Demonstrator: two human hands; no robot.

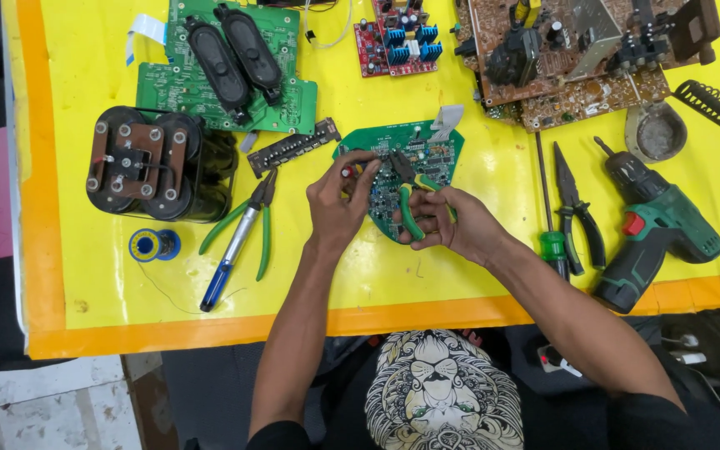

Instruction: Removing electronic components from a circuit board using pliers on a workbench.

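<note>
Near the worktop's front edge, our right hand (452,225) grips green-handled cutters (410,196) over the green shield-shaped circuit board (414,158); our left hand (339,200) pinches a small red part (346,172). A slip could nick neighbouring components.

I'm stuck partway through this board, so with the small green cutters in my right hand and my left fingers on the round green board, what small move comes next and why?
Probably ease the cutter tips down onto the small red-tipped part your left hand pinches. The right hand already holds the green-handled cutters over the green circuit board, tips pointing toward those fingers, so only a short approach seems left.

Both hands work green-handled pliers (411,193) over a green circuit board (435,150).
</note>
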